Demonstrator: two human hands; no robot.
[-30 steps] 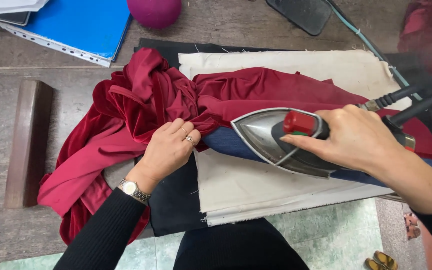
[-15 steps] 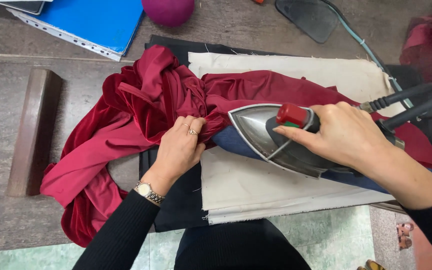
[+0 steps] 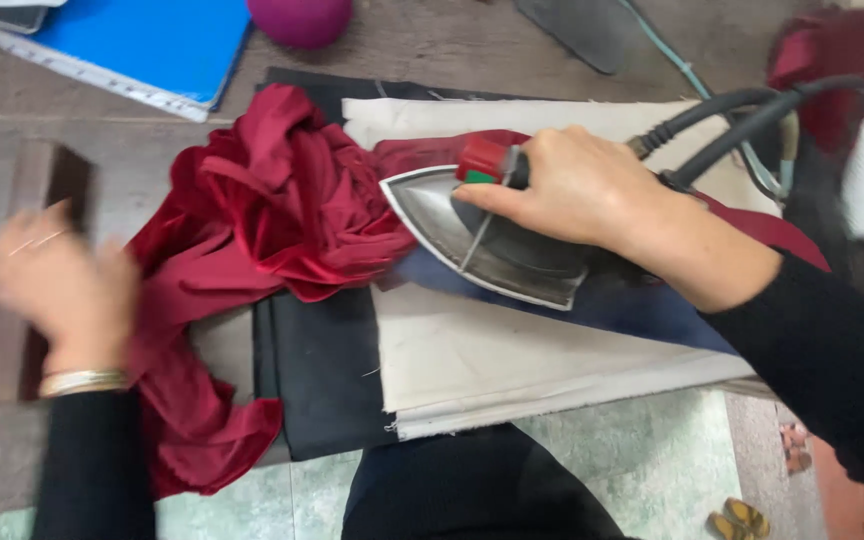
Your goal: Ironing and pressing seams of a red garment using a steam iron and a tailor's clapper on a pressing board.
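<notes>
Right at the middle of the desk [image 3: 132, 150] sits the iron [image 3: 482, 240], with the right hand [image 3: 577, 190] clamped over its handle from above. Its pointed nose faces left, so the long axis runs roughly left to right across the cream pad [image 3: 512, 350], tilted a bit so the tip sits higher in the frame than the heel. Dead ahead of that tip is the red cloth [image 3: 282, 210], bunched up in folds and just touching the nose; a flatter strip of it runs back under the iron toward the right. So the cloth lies to the left of the right hand, straight along the iron's axis.

Left hand [image 3: 52, 270] is way off to the left, clear of the cloth pile, hovering over a dark wood block [image 3: 52, 190]. It's motion-blurred, so I honestly can't tell if the fingers are curled or spread, but it doesn't look like it's holding anything. Right hand is clearly the nearer one to the cloth.

Around that: a black cloth [image 3: 322, 370] under the pad, thick black cords [image 3: 722, 115] trailing off the iron's heel to the upper right, a blue folder [image 3: 142, 45] and a purple ball [image 3: 302, 18] along the top edge.
</notes>
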